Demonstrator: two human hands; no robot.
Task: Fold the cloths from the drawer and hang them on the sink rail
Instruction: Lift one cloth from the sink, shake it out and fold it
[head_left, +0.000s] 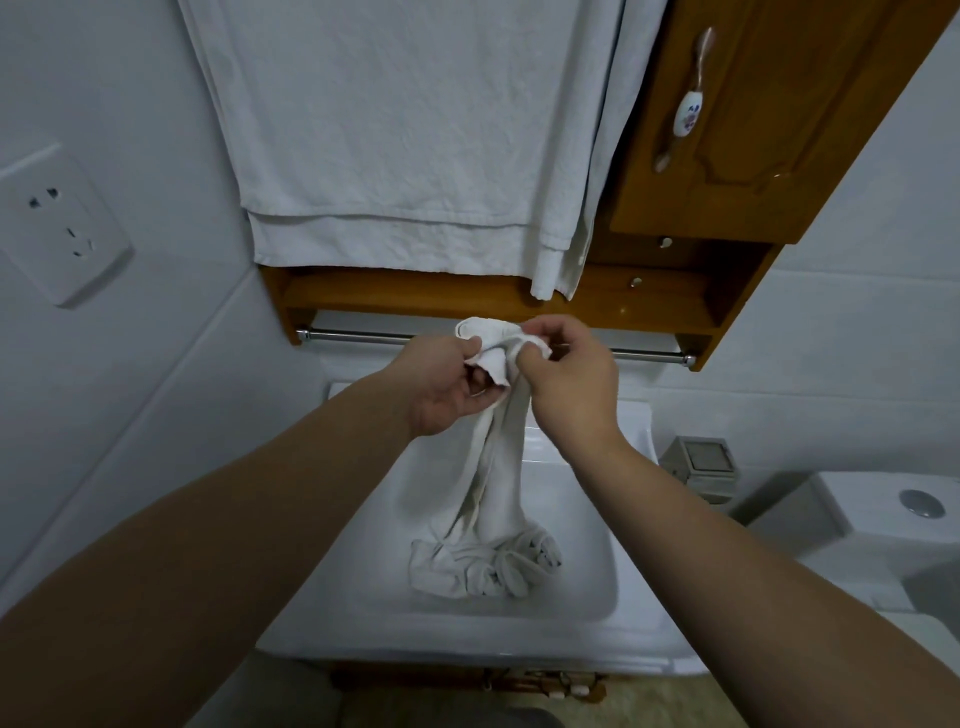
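Observation:
A long white cloth (498, 467) hangs from both hands over the sink, its lower end bunched in a heap in the basin. My left hand (441, 384) grips the cloth's upper end from the left. My right hand (566, 379) pinches the same end from the right. Both hands are just in front of the metal sink rail (358, 338), which runs under the wooden shelf. A large white towel (395, 140) hangs folded above the shelf, with a second cloth (587, 182) beside it.
The white sink (587, 582) fills the middle below my hands. A wooden cabinet (753, 119) with a ceramic handle is at upper right. A wall socket (57, 228) is on the left wall. A toilet cistern (893, 509) stands at right.

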